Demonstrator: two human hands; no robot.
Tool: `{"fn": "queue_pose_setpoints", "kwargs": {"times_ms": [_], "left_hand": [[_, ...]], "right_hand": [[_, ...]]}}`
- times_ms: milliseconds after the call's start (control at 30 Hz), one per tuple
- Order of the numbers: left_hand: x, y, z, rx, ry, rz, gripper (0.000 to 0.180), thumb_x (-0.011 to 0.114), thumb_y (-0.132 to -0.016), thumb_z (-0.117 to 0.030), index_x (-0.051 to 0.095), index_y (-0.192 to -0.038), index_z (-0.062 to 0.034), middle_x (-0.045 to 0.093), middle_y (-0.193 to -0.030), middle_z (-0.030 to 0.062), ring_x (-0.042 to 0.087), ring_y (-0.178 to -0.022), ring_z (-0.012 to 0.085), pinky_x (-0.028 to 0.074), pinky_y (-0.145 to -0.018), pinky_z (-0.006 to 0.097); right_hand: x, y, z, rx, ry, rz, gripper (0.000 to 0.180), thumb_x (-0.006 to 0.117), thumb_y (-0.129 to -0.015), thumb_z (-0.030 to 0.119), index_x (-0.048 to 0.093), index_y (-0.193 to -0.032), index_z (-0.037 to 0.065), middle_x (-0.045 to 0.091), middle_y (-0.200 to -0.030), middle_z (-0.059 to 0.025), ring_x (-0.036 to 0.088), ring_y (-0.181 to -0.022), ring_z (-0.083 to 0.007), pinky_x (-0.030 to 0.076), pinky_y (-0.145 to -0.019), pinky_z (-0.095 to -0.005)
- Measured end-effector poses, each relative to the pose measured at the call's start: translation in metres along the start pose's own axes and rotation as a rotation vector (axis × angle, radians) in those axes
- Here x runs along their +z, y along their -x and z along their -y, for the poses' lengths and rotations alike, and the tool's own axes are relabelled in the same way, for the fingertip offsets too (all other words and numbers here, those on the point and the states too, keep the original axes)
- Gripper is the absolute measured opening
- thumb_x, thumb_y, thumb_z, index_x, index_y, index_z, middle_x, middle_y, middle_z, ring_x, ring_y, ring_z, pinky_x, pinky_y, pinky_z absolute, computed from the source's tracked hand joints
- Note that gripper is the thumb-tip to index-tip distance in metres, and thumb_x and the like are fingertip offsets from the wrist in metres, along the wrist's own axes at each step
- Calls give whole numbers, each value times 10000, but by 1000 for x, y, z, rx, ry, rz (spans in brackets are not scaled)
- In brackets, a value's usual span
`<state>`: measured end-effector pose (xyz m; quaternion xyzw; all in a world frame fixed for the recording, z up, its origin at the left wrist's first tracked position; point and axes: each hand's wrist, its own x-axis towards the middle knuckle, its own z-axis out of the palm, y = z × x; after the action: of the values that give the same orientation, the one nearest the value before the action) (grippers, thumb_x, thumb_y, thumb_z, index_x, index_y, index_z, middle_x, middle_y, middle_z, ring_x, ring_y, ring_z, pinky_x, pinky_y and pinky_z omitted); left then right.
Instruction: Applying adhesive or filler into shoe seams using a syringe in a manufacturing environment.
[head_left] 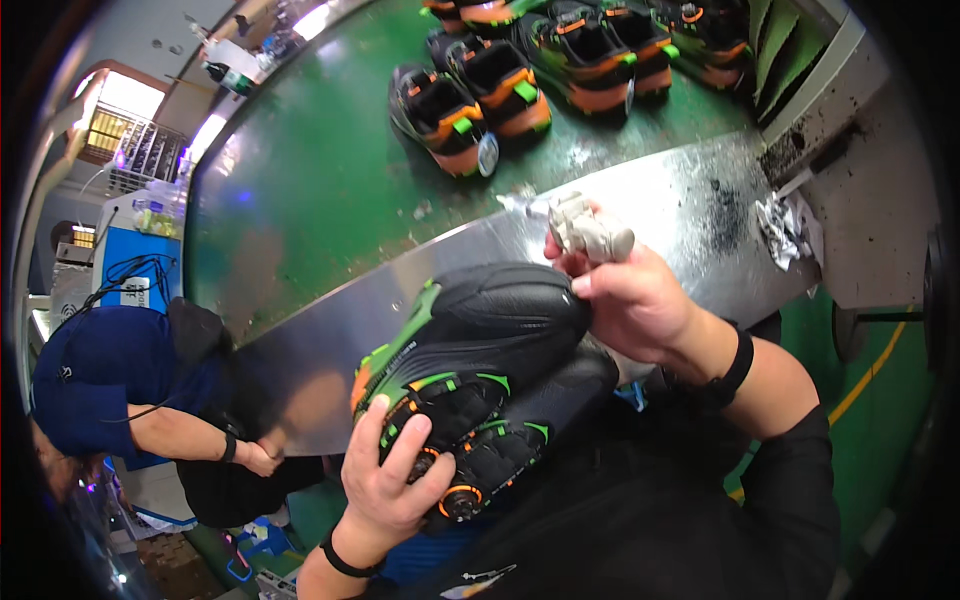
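At far left a co-worker (120,400) in blue bends over the steel edge, apart from the work in hand. The left hand (395,480) wraps its fingers around the laced top of one black, green and orange shoe (480,370), steadying it over the lap with the toe toward the steel strip (660,200), likely so the right hand (635,305) can reach that toe; its fingers are pinched on one pale wad (590,232), held just above it. On the green table (300,170) beyond sit finished shoes (530,70) in a row (about six, some cut off).
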<state>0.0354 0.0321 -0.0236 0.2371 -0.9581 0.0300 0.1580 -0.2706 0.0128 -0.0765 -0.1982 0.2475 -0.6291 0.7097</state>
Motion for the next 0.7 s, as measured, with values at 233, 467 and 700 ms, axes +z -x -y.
{"fn": "queue_pose_setpoints", "kwargs": {"times_ms": [233, 467, 700], "left_hand": [[1, 2, -1, -17, -2, 29, 215, 672, -768, -186, 620, -976, -207, 504, -1279, 88, 519, -1144, 477, 516, -863, 520], [2, 3, -3, -26, 5, 31, 214, 672, -767, -173, 620, -973, -199, 504, -1271, 98, 524, -1135, 473, 514, -861, 523], [1, -1, -1, -26, 22, 34, 205, 670, -761, -172, 624, -959, -195, 512, -1271, 89, 523, -1141, 468, 535, -850, 525]], "right_hand": [[-4, 3, -3, 24, -62, -18, 495, 552, -758, -45, 497, -1240, 52, 556, -1134, -66, 543, -1050, -185, 435, -958, -357], [-6, 3, -8, 34, -20, -30, 422, 568, -783, -34, 530, -1199, 22, 563, -1134, -69, 556, -1050, -191, 444, -953, -368], [-8, 5, -3, 39, -33, -36, 462, 556, -775, -24, 509, -1230, 41, 546, -1157, -68, 541, -1061, -188, 444, -956, -369]]}}
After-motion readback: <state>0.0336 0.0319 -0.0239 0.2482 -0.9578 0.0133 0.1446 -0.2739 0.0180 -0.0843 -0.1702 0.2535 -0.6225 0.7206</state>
